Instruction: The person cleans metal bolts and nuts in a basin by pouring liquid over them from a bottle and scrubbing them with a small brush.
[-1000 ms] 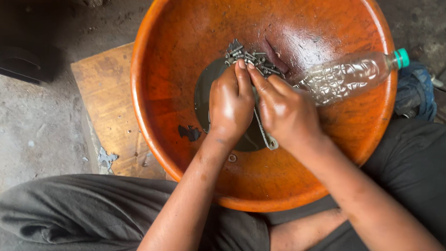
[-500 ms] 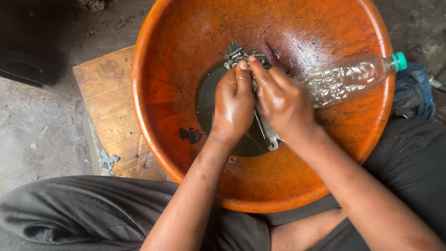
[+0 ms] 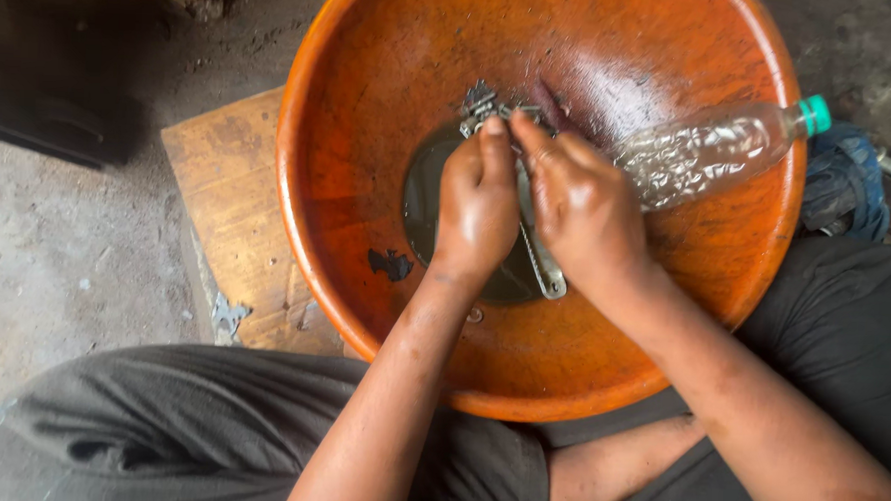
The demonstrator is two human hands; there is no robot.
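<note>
— Looking down, what did both hands have?

— A small metal part (image 3: 492, 110), greyish, held low in the orange basin (image 3: 371, 127). The left hand (image 3: 479, 207) was clenched around it, fingers curled. The right hand (image 3: 580, 208) pinched it from the other side, fingertips meeting the left thumb.

— Where did the part sit?

— Just above a dark pool of liquid (image 3: 422, 204) at the basin's bottom. A flat metal strip (image 3: 545, 275) showed beneath the hands, reaching into that pool.

— Anything else in there?

— A clear plastic bottle (image 3: 705, 152) with a green cap lay tilted against the right wall, its cap over the rim. The basin rested beside a wooden board (image 3: 227, 211) and on the person's lap. A blue rag (image 3: 847, 183) lay on the ground nearby.
</note>
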